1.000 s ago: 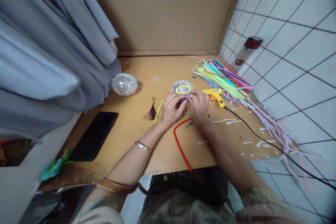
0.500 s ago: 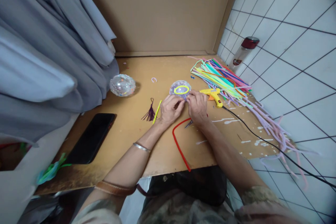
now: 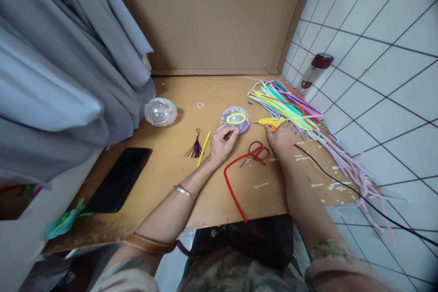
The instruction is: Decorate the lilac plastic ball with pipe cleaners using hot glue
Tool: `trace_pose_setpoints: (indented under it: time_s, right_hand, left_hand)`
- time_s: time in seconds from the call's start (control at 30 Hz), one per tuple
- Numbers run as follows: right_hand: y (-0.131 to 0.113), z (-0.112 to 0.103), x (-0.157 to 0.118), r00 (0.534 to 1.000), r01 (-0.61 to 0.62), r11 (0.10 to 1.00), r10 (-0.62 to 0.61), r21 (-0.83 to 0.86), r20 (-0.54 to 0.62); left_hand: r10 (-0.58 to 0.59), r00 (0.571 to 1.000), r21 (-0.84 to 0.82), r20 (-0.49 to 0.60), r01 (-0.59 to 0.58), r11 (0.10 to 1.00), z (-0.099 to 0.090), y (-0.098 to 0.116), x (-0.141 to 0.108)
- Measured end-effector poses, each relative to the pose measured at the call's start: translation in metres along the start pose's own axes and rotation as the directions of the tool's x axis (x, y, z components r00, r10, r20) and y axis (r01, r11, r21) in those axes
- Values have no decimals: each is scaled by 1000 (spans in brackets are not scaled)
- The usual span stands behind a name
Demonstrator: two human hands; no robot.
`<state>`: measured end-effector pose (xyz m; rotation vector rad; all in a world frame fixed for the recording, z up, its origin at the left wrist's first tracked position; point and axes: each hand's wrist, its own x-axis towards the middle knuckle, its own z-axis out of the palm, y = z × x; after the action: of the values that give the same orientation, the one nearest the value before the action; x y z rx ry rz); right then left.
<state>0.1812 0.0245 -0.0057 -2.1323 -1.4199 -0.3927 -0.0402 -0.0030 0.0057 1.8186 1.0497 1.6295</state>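
Observation:
My left hand [image 3: 223,144] is closed in a pinch at the front edge of a clear ball with purple decoration and a yellow ring [image 3: 236,119]. What its fingertips hold, if anything, is too small to make out. Over to the right, my right hand [image 3: 282,138] closes around the handle of a yellow hot glue gun [image 3: 272,121], whose nozzle points left at the ball. Red-handled scissors [image 3: 257,149] lie in front of the ball, partly under a bent red pipe cleaner [image 3: 231,183]. Beside my left wrist are a yellow pipe cleaner piece [image 3: 204,148] and a dark purple tassel [image 3: 195,147].
A pile of coloured pipe cleaners [image 3: 285,102] lies at the back right, near a red-capped bottle [image 3: 313,73]. The gun's black cord [image 3: 337,177] runs off right. Another clear ball [image 3: 160,112] and a black phone [image 3: 118,180] are left, near a grey curtain [image 3: 78,54].
My right hand has left the purple ball, moved right and taken hold of the glue gun, uncovering the scissors' red handles. My left hand stays at the ball's front edge.

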Motion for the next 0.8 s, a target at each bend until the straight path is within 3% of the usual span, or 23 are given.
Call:
trace_pose_setpoints:
  time_s: [0.2,0.33,0.5,0.67,0.8]
  right_hand:
    - [-1,3,1,992,-84,996,81,24,95]
    - [0,-6,5,986,-166,978,165,128,20]
    - [-8,-17,3,974,-40,947,109,319,-201]
    - [-28,-20,-16,980,129,911,-55,393,-194]
    - [-35,-18,-25,981,160,890,-94,427,-172]
  left_hand:
    - [-69,998,-60,-15,68,996,2,5,-2]
    - [-194,979,-148,-62,183,972,2,6,-2]
    - [-363,927,-361,-93,308,880,2,2,3]
    - [-432,899,-512,-70,339,789,2,-1,7]
    - [-481,877,-609,0,382,696,2,-2,8]
